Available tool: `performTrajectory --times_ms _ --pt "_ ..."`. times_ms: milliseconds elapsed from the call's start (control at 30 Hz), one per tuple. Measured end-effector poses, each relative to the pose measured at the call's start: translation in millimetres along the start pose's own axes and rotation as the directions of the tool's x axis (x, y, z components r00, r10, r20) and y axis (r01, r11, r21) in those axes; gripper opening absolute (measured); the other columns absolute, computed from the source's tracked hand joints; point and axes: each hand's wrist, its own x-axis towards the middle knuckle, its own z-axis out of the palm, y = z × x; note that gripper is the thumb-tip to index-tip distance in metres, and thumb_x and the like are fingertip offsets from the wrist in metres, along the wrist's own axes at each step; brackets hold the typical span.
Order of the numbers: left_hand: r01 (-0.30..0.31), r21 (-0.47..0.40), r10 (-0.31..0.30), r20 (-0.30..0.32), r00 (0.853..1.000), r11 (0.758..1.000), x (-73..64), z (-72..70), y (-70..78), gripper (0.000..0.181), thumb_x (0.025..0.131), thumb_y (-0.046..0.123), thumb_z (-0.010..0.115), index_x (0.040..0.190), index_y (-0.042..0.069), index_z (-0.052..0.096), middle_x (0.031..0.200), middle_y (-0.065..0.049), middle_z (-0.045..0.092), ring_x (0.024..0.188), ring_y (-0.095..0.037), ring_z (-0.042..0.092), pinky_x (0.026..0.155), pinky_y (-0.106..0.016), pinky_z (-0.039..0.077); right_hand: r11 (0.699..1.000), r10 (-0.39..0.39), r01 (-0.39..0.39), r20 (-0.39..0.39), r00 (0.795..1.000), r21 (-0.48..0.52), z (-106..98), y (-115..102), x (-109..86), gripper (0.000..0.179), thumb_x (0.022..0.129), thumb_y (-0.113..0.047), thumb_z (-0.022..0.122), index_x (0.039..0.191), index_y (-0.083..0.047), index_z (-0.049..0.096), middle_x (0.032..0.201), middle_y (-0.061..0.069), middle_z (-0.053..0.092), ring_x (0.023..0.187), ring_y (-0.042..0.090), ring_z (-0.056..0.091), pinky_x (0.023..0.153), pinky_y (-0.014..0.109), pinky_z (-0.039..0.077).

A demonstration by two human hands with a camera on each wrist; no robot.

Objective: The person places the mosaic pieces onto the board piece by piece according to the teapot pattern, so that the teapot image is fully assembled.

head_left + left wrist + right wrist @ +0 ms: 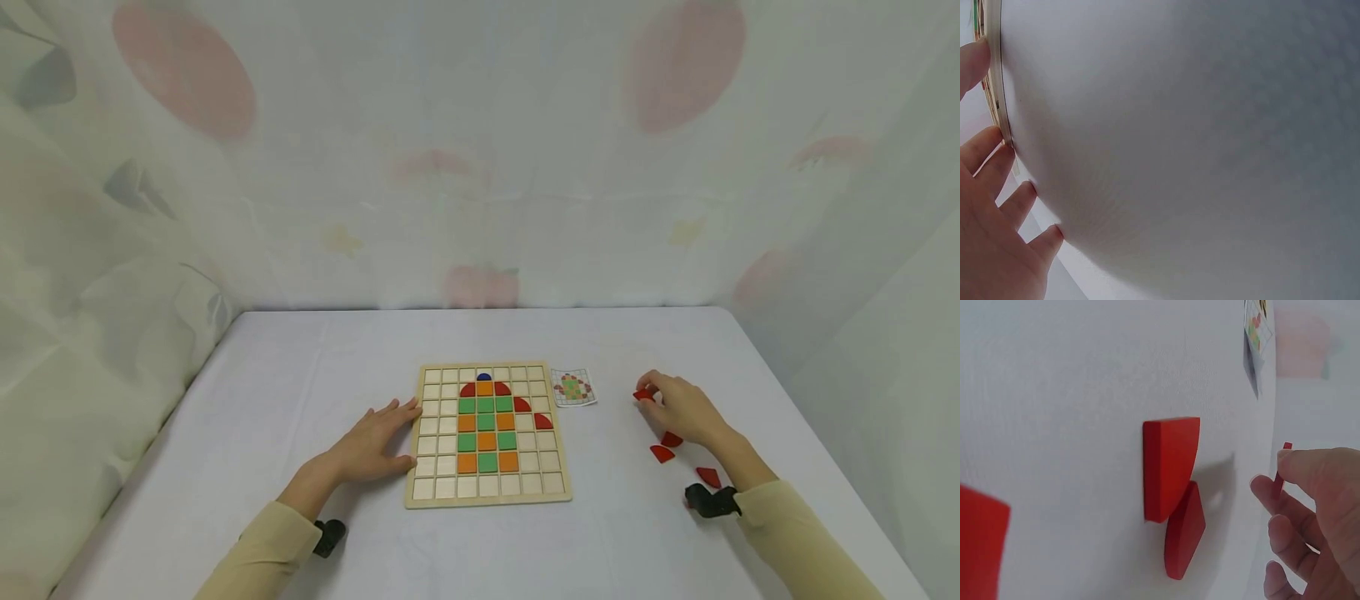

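Note:
My left hand rests at the left edge of a wooden grid board, its straight fingers and thumb touching the rim. Green, orange, red and blue pieces fill several cells of the board, among them a red quarter-circle piece near the right edge. To the right of the board, my right hand pinches a red quarter-circle piece between thumb and forefinger, above the table. Below that hand lie more red quarter-circle pieces, two of them touching in the right wrist view.
A small printed card with a coloured grid pattern lies just right of the board. Another loose red piece is near the right wrist. White patterned curtains hang behind the white table and at its sides.

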Motion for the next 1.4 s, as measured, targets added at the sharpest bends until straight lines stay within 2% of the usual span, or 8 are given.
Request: performTrajectory --times_ms 233,433,600,733,1000,1233,1400 --pt "0.000 0.004 0.000 0.001 1.000 1.000 -0.5 -0.1 0.4 0.073 0.079 0.033 0.069 0.141 0.009 0.038 0.150 -0.006 0.029 0.138 -0.035 0.023 0.107 -0.061 0.016 0.999 -0.036 0.036 -0.032 0.999 -0.008 2 -8 1.1 0.033 0.084 -0.015 0.065 0.115 -0.007 0.057 0.100 0.011 0.065 0.076 0.018 0.054 0.062 0.028 0.050" --pt "-0.011 0.000 0.011 -0.004 1.000 1.000 -0.9 -0.9 2.8 0.072 0.079 0.032 0.070 0.140 0.008 0.039 0.149 -0.008 0.030 0.137 -0.037 0.024 0.106 -0.062 0.017 0.995 -0.104 0.104 -0.038 0.994 0.012 5 -21 0.1 0.029 0.083 -0.011 0.066 0.111 -0.007 0.061 0.096 0.004 0.064 0.077 0.018 0.052 0.065 0.029 0.048" --pt "-0.008 -0.007 0.008 -0.002 1.000 1.000 -1.3 -1.4 2.7 0.072 0.079 0.031 0.070 0.140 0.008 0.039 0.149 -0.008 0.030 0.137 -0.037 0.023 0.107 -0.062 0.016 0.987 -0.157 0.158 -0.038 0.987 0.032 8 -34 -0.7 0.030 0.082 -0.011 0.068 0.111 -0.010 0.062 0.105 0.004 0.064 0.082 0.018 0.054 0.071 0.031 0.050" --pt "-0.011 -0.001 0.011 0.001 1.000 1.000 -1.2 -1.7 2.4 0.073 0.079 0.032 0.070 0.140 0.008 0.038 0.150 -0.008 0.029 0.137 -0.037 0.023 0.107 -0.062 0.016 0.976 -0.207 0.209 -0.044 0.977 0.059 12 -43 -0.8 0.031 0.081 -0.010 0.069 0.111 -0.009 0.062 0.107 0.004 0.064 0.081 0.017 0.053 0.070 0.029 0.049" --pt "-0.013 -0.002 0.013 0.001 1.000 1.000 -0.3 -1.0 1.8 0.072 0.080 0.032 0.069 0.140 0.008 0.038 0.150 -0.008 0.029 0.137 -0.036 0.023 0.107 -0.061 0.016 0.955 -0.273 0.279 -0.072 0.959 0.103 23 -54 1.7 0.034 0.078 -0.008 0.071 0.111 -0.006 0.062 0.094 -0.003 0.062 0.071 0.014 0.046 0.058 0.020 0.039" --pt "-0.018 0.002 0.018 -0.006 1.000 1.000 0.5 0.4 -0.9 0.072 0.079 0.032 0.070 0.140 0.009 0.038 0.150 -0.007 0.029 0.137 -0.036 0.023 0.107 -0.061 0.016 0.930 -0.321 0.325 -0.050 0.946 0.170 35 -65 2.8 0.027 0.079 -0.008 0.070 0.105 -0.009 0.062 0.093 -0.006 0.062 0.072 0.012 0.047 0.062 0.020 0.040" --pt "-0.011 -0.003 0.011 0.000 1.000 1.000 0.4 0.6 -1.7 0.073 0.079 0.033 0.069 0.141 0.010 0.038 0.150 -0.005 0.028 0.138 -0.034 0.022 0.108 -0.060 0.016 0.910 -0.371 0.367 -0.020 0.929 0.191 43 -73 3.7 0.025 0.081 -0.010 0.068 0.105 -0.013 0.062 0.097 -0.008 0.062 0.077 0.011 0.049 0.067 0.021 0.043"
